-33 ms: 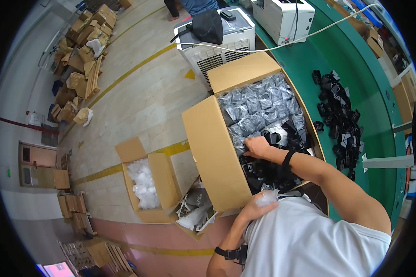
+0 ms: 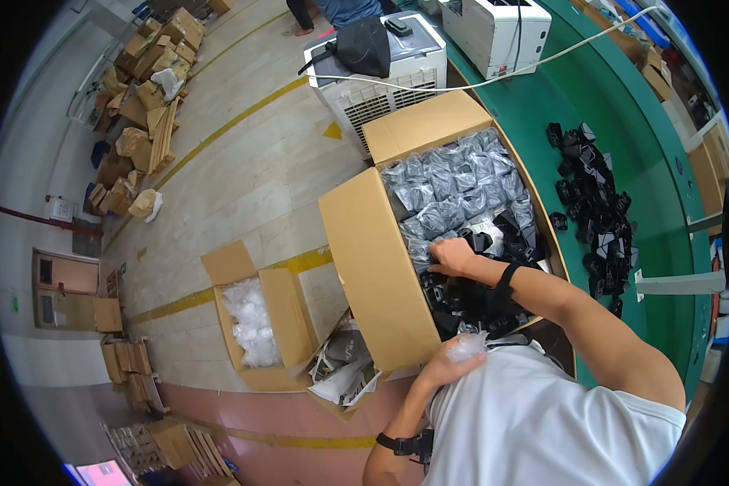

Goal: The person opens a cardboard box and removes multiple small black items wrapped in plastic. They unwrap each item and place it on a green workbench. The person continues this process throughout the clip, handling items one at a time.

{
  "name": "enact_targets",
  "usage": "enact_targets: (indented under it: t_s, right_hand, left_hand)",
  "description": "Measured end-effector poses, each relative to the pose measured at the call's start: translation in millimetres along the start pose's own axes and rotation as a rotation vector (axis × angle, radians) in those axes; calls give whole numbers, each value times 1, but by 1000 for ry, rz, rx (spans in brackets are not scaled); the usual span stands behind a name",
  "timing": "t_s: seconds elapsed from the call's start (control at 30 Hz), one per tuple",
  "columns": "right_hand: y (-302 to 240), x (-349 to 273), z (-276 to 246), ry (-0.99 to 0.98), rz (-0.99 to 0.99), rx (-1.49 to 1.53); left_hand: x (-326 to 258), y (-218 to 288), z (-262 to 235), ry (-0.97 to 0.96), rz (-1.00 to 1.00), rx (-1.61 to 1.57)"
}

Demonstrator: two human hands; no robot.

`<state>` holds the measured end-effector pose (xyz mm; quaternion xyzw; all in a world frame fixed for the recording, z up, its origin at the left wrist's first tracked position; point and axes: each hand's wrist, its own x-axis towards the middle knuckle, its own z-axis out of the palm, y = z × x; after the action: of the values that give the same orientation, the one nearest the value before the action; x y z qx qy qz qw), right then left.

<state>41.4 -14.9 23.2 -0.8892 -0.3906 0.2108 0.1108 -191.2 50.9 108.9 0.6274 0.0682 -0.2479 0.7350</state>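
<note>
A large open cardboard box [image 2: 378,271] stands in front of me. Rows of black parts in clear plastic bags [image 2: 454,182] fill its far side, and loose black plastic parts [image 2: 478,300] lie in the near side. My right hand [image 2: 452,257] reaches into the box at the border between the two, fingers curled down beside a bagged part [image 2: 417,249]. Its fingertips are hidden, so what they grip does not show. Close to my body at the box's near edge, my left hand [image 2: 445,364] is closed around crumpled clear plastic bags [image 2: 466,347].
More black parts [image 2: 595,202] are heaped on the green bench [image 2: 543,105] at right. A smaller carton [image 2: 287,316] of clear bags stands at left. Beyond the box is a white cooler-like machine [image 2: 373,89] with a black bag [image 2: 363,47]; a white cable [image 2: 478,84] crosses it.
</note>
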Motion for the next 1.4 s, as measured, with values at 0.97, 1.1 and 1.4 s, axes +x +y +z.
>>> enact_targets:
  t_s: [0.97,1.1,1.4]
  right_hand:
    - [7,-15,7,283,-260,-324]
    - [6,-8,17,298,-235,-304]
    - [24,-18,9,334,-275,208]
  left_hand:
    - [6,-11,-9,223,-50,-19]
    - [8,-12,-9,220,-65,-18]
    - [8,-13,-12,231,-59,-31]
